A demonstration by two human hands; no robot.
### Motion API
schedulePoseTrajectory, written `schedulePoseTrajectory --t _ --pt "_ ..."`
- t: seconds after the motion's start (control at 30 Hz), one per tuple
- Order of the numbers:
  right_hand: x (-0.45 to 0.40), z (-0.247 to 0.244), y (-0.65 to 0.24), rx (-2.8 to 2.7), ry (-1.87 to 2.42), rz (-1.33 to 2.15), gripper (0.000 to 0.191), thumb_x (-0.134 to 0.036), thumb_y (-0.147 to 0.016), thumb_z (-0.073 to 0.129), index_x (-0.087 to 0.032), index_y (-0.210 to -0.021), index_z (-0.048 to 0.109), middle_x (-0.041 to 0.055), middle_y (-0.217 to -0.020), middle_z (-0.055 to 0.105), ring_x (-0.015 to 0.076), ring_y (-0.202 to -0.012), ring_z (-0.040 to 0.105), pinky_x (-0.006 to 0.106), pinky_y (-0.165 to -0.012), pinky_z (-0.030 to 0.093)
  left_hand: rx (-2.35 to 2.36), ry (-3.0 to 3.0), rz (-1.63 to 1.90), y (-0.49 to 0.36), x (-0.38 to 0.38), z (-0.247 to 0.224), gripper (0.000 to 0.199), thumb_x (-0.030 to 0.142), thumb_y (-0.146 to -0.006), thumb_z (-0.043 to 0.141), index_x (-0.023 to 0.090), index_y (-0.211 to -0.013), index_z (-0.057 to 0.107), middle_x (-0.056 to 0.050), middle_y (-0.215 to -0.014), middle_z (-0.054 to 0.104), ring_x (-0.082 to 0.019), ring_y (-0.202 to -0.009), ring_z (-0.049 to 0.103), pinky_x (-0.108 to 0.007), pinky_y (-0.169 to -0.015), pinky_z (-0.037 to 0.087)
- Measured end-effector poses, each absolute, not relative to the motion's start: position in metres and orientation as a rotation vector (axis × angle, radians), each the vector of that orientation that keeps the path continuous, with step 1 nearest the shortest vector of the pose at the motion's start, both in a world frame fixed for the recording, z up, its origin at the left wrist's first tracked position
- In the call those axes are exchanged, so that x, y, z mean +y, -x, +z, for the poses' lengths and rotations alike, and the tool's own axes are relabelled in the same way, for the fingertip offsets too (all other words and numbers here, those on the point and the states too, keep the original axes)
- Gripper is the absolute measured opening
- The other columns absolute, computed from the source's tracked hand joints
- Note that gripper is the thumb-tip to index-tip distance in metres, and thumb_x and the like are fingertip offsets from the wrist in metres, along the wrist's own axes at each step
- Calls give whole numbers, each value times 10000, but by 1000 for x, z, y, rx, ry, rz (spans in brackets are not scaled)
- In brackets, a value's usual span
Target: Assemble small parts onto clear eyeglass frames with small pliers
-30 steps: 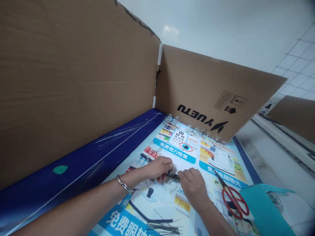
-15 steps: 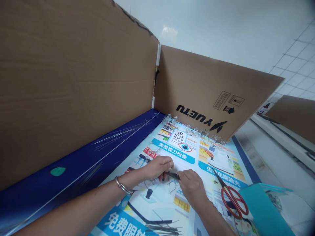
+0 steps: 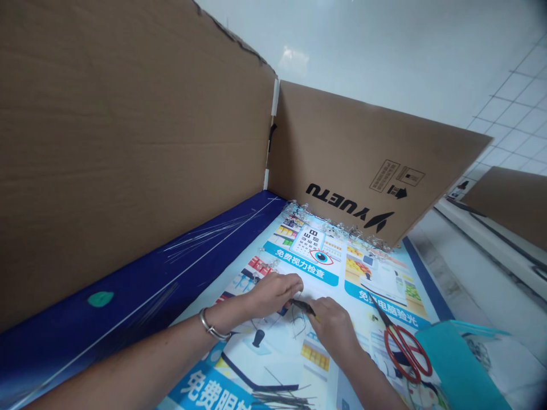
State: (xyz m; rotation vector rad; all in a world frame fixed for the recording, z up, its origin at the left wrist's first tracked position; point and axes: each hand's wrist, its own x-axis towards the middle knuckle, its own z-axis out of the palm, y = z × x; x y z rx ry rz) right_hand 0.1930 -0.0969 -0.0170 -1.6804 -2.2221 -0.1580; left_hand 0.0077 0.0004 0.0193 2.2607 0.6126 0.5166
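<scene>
Above a printed poster sheet (image 3: pixel 316 287), my left hand (image 3: pixel 276 293), with a silver bangle at the wrist, is closed in a pinch on thin wire. My right hand (image 3: pixel 335 327) is closed round a dark tool (image 3: pixel 303 307) that looks like pliers. The tool's tip reaches the fingers of my left hand. Bent thin wire (image 3: pixel 298 326) hangs below the tool between my hands. Straight thin wire pieces (image 3: pixel 290 397) lie on the poster near the bottom edge. Red-handled scissors (image 3: pixel 405 347) rest to the right of my right hand.
Brown cardboard panels (image 3: pixel 137 125) stand at the left and the back (image 3: pixel 342 142). Small wire pieces (image 3: pixel 337 228) line the foot of the back panel. A teal folder (image 3: pixel 461 364) lies at the lower right. Thin strands lie on the blue surface (image 3: pixel 162 279) at left.
The tool and my right hand have shifted slightly down and right. My left hand has barely moved and both hands remain closed.
</scene>
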Motion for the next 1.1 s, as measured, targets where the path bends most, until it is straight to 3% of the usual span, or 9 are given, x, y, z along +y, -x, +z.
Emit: schedulePoseTrajectory --t 0.17,0.4,0.63,0.83,1.1 --pt "-95 -16 -194 -2208 1670 -134 118 -223 -797 527 -221 -900 586 16 -742 594 149 -736 540 237 -644 401 612 -2490 527 -8 2 18 224 218 -859 311 205 -770 516 8 -645 567 -132 -585 507 -207 -585 322" --pt "-95 -10 -193 -2231 1730 -52 75 -273 -801 526 -231 -793 587 0 -716 590 138 -696 547 220 -605 397 606 -2607 522 -7 3 8 229 241 -853 321 226 -843 549 -10 -669 584 -148 -575 505 -228 -567 304" --pt "-96 -16 -191 -2146 1667 -205 108 -239 -801 516 -202 -880 580 37 -764 573 166 -761 522 280 -683 404 735 -2415 572 -10 5 5 216 301 -842 359 210 -783 546 -1 -632 577 -143 -589 521 -213 -558 318" --pt "-94 -12 -193 -2021 1610 -230 129 -257 -821 485 -198 -894 573 46 -777 583 172 -755 526 305 -676 422 739 -1986 521 -13 12 -1 312 407 -857 320 178 -796 524 22 -565 585 -84 -404 486 -172 -423 331" --pt "-92 -16 -199 -1898 1623 -137 148 -289 -820 485 -198 -889 579 47 -790 584 177 -766 533 314 -691 443 588 -1634 534 -15 14 -6 381 505 -813 377 144 -806 496 -3 -574 592 -67 -384 498 -158 -401 388"
